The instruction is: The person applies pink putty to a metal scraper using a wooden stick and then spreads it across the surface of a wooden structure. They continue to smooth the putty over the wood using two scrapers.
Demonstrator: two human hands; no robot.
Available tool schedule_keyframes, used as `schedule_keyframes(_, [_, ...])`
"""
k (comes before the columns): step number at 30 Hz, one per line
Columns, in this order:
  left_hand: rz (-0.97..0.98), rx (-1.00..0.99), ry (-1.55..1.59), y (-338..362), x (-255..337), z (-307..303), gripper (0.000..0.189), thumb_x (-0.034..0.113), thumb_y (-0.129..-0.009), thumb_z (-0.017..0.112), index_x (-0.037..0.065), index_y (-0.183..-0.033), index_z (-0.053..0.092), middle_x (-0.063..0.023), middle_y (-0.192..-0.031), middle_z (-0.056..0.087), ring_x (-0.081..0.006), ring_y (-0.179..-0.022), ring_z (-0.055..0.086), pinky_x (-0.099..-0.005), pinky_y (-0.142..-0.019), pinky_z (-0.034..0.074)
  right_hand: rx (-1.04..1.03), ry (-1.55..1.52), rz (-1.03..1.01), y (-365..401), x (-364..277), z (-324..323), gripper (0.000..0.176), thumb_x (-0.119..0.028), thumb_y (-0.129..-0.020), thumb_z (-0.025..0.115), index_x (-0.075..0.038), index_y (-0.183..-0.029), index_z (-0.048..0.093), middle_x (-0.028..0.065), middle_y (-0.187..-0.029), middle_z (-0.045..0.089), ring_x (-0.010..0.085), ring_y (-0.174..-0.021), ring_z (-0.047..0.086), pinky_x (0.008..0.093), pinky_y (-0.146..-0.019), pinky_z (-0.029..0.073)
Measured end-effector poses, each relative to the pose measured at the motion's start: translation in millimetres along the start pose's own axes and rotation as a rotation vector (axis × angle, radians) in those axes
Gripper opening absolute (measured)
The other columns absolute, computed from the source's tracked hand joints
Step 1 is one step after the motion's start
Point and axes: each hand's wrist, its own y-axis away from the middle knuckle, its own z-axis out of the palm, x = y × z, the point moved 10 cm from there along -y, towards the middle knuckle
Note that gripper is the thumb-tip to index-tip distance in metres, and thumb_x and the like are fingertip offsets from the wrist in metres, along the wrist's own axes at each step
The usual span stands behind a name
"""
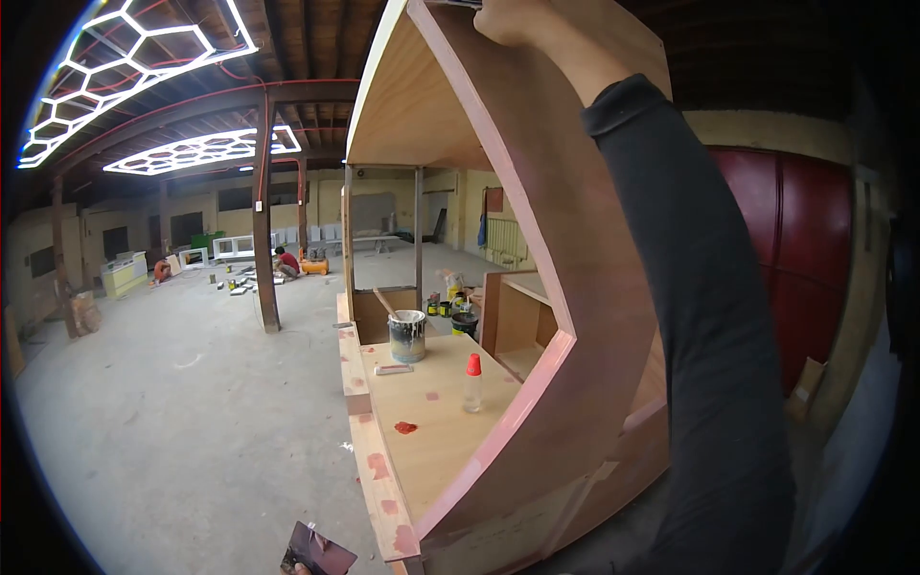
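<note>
I am reaching my right grip [517,21] up to the top edge of the panel [575,201], the tall slanted side of a plywood unit. The frame is cutting off the fingers, so I cannot tell whether they are clenched on the edge or only resting there. My left grip [301,569] is barely showing at the bottom of the view. It is grasping a dark flat scraper [318,553] low over the floor [192,431].

I am judging the risks like this. If I am leaning weight on that top edge, the unit may be rocking, and the bottle [472,383] standing upright below could be tipping over. My sleeve is running close along the panel's pink-smeared edge and could be picking up or smudging whatever is on it. With my eyes up high, the scraper is getting no attention and could be slipping out or nicking the front edge.

The tabletop [431,450] is pale wood, showing pink patches along its front edge and a red blob [405,427] near the middle. A can [407,335] with a brush in it is sitting toward the back, well apart from the bottle.

The room is a large workshop, with hexagon lights [134,48] glowing overhead. A post [264,220] is standing mid-floor, a person [286,261] is crouching far off, and a red door [795,259] is filling the right wall.
</note>
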Motion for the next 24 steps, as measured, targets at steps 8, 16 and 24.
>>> schedule_keyframes(8, [0.030, -0.065, -0.161, 4.6, 4.6, 6.8, 0.047, 0.027, -0.102, 0.042, -0.013, -0.123, 0.054, -0.0335, -0.123, 0.056, -0.0443, -0.110, 0.053, -0.0452, -0.099, 0.040, -0.248, -0.102, 0.044, 7.3, 31.5, 18.6, 0.043, 0.003, -0.074, 0.050, -0.010, -0.106, 0.076, 0.0165, -0.103, 0.073, 0.0321, -0.096, 0.070, 0.0380, -0.088, 0.054])
schedule_keyframes(16, [0.122, -0.089, -0.279, 3.5, 1.8, 11.6, 0.052, 0.030, -0.103, 0.040, -0.014, -0.129, 0.049, -0.0353, -0.129, 0.052, -0.0455, -0.117, 0.050, -0.0452, -0.103, 0.039, -0.025, -0.082, 0.230, 40.5, 129.9, -24.4, 0.045, 0.003, -0.074, 0.050, -0.008, -0.109, 0.075, 0.0182, -0.106, 0.073, 0.0275, -0.103, 0.069, 0.0342, -0.091, 0.051])
schedule_keyframes(24, [0.120, -0.132, -0.323, 5.0, -11.5, 19.4, 0.052, 0.030, -0.103, 0.042, -0.013, -0.131, 0.048, -0.0324, -0.131, 0.052, -0.0405, -0.120, 0.050, -0.0431, -0.105, 0.038, 0.009, -0.109, 0.288, 37.3, 107.0, -7.9, 0.038, -0.004, -0.080, 0.056, -0.012, -0.112, 0.074, 0.0178, -0.111, 0.071, 0.0301, -0.107, 0.068, 0.0361, -0.092, 0.051])
